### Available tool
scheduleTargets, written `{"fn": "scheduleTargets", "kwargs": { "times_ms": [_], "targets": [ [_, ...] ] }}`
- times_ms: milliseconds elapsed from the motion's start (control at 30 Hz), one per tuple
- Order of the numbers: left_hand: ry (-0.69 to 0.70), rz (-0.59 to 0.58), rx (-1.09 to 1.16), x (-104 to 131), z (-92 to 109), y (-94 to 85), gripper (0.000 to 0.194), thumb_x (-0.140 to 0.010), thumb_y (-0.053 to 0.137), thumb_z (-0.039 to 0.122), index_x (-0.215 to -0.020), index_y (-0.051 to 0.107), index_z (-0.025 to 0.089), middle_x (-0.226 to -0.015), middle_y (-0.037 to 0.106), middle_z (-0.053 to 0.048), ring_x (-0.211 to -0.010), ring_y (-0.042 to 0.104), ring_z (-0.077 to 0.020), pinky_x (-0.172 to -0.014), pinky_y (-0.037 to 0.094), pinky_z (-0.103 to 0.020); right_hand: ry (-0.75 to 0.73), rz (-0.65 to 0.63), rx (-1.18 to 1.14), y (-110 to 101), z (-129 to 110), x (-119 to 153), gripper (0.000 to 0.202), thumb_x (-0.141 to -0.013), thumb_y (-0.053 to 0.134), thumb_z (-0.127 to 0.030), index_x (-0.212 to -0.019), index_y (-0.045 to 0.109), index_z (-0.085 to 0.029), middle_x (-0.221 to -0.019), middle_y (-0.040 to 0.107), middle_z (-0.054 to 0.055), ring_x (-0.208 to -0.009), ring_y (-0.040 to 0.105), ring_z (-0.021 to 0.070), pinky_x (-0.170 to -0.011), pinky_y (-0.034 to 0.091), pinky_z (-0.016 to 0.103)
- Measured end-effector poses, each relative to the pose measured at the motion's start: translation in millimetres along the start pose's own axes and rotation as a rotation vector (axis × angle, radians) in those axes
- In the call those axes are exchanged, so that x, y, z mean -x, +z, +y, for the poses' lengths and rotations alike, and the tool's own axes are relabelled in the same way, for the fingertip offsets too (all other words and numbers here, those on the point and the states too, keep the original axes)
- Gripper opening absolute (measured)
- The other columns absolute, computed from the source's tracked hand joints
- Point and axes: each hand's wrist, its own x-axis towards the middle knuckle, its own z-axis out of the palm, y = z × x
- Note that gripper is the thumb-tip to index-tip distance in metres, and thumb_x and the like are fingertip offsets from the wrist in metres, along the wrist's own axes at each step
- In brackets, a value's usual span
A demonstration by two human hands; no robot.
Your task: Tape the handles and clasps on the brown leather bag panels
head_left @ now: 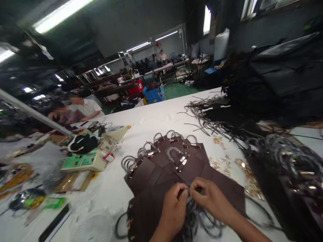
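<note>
Your left hand (pixel 174 210) and right hand (pixel 210 198) meet at 6 o'clock, fingertips pressed together, both pinching a small piece too blurred to name, above a bundle of dark cords (pixel 194 218) that trails beneath your wrists. Under them on the white surface (pixel 151 121): a fan of brown leather pieces (pixel 161 168), overlapping, each with a metal ring and clasp at its far end, running towards 12 o'clock. At 3 o'clock, small gold clasps (pixel 227 168) lie scattered just beside the leather. At 1 o'clock, a heap of black straps (pixel 217 117). At 9 o'clock, a green device (pixel 82 161) and a black cap (pixel 82 143) near it. At 10 o'clock, well apart, a person in a white shirt (pixel 84 107) sits at the surface's far edge.
</note>
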Motion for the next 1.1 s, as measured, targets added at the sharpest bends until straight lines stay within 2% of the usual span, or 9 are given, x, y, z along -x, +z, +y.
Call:
{"fn": "scheduleTargets", "kwargs": {
  "times_ms": [133, 267, 367, 467, 567, 667, 900, 1000, 1100],
  "targets": [
    [-0.108, -0.007, 0.211, -30.7, -0.4, 18.6, 0.028, -0.092, 0.051, 0.042, -0.084, 0.057, 0.015, -0.074, 0.052, -0.001, -0.067, 0.045, -0.0118, -0.063, 0.036, -0.024, -0.034, -0.075, -0.082, -19.3, 11.5, -20.6, 0.02, -0.087, 0.055, -0.027, -0.071, 0.054, -0.016, -0.073, 0.055, 0.0, -0.072, 0.051, 0.0138, -0.067, 0.038, 0.027],
    [-0.437, 0.042, 0.588, -64.2, -31.3, 24.8, 0.043, -0.08, 0.064, 0.058, -0.085, 0.049, 0.018, -0.055, 0.035, 0.007, -0.046, 0.022, -0.0063, -0.045, 0.017, -0.021, -0.097, -0.224, -0.3, -41.7, 16.8, -45.7, 0.019, -0.09, 0.058, -0.026, -0.074, 0.055, -0.016, -0.076, 0.053, 0.0, -0.073, 0.049, 0.0127, -0.069, 0.038, 0.026],
    [-0.504, 0.055, 0.691, -79.2, -61.6, 14.5, 0.045, -0.078, 0.069, 0.057, -0.085, 0.051, 0.017, -0.053, 0.04, 0.006, -0.044, 0.026, -0.006, -0.043, 0.021, -0.021, -0.038, -0.082, -0.328, -61.5, 42.7, -77.6, 0.026, -0.092, 0.062, -0.041, -0.082, 0.06, -0.017, -0.082, 0.056, 0.002, -0.08, 0.051, 0.0146, -0.076, 0.04, 0.028],
    [-0.495, 0.053, 0.733, -85.1, -85.7, -1.7, 0.041, -0.083, 0.069, 0.054, -0.086, 0.053, 0.016, -0.056, 0.045, 0.004, -0.045, 0.033, -0.0065, -0.045, 0.028, -0.021, 0.103, 0.088, -0.362, -76.3, 93.6, -114.3, 0.036, -0.09, 0.063, -0.054, -0.091, 0.064, -0.017, -0.094, 0.062, 0.005, -0.09, 0.054, 0.0181, -0.084, 0.042, 0.031],
    [-0.552, 0.103, 0.777, -88.8, -100.3, -13.6, 0.046, -0.075, 0.077, 0.052, -0.087, 0.052, 0.016, -0.063, 0.05, 0.003, -0.046, 0.029, -0.0048, -0.041, 0.023, -0.02, 0.218, 0.116, -0.392, -80.1, 143.9, -146.4, 0.042, -0.087, 0.065, -0.058, -0.097, 0.067, -0.017, -0.11, 0.067, 0.009, -0.104, 0.058, 0.0235, -0.092, 0.043, 0.035],
    [-0.604, 0.124, 0.847, -93.3, -106.8, -17.3, 0.05, -0.069, 0.082, 0.05, -0.087, 0.05, 0.016, -0.071, 0.053, 0.002, -0.048, 0.03, -0.0042, -0.039, 0.02, -0.018, 0.251, 0.14, -0.372, -77.8, 176.3, -173.7, 0.039, -0.084, 0.068, -0.057, -0.09, 0.067, -0.019, -0.122, 0.067, 0.009, -0.118, 0.057, 0.026, -0.103, 0.039, 0.037],
    [-0.602, 0.042, 0.794, -95.7, -115.1, -13.2, 0.041, -0.084, 0.069, 0.054, -0.087, 0.051, 0.017, -0.06, 0.044, 0.004, -0.043, 0.024, -0.005, -0.037, 0.018, -0.019, 0.322, 0.309, -0.387, -80.5, 222.0, -223.0, 0.04, -0.071, 0.076, -0.056, -0.085, 0.07, -0.019, -0.118, 0.071, 0.008, -0.119, 0.06, 0.0294, -0.113, 0.036, 0.043],
    [-0.601, 0.019, 0.779, -94.1, -114.2, -13.3, 0.039, -0.087, 0.065, 0.053, -0.088, 0.05, 0.017, -0.058, 0.042, 0.004, -0.042, 0.024, -0.0051, -0.037, 0.018, -0.019, 0.275, 0.393, -0.458, -80.8, 230.5, -230.8, 0.039, -0.074, 0.071, -0.058, -0.087, 0.068, -0.021, -0.135, 0.063, 0.004, -0.128, 0.056, 0.0243, -0.112, 0.039, 0.036],
    [-0.6, 0.009, 0.775, -93.3, -111.9, -13.4, 0.038, -0.089, 0.063, 0.053, -0.087, 0.05, 0.017, -0.057, 0.041, 0.004, -0.043, 0.023, -0.005, -0.037, 0.017, -0.018, 0.285, 0.427, -0.264, -79.5, 229.5, -235.9, 0.04, -0.08, 0.06, -0.059, -0.091, 0.068, -0.021, -0.131, 0.066, 0.004, -0.12, 0.061, 0.0229, -0.102, 0.046, 0.033]
  ]
}}
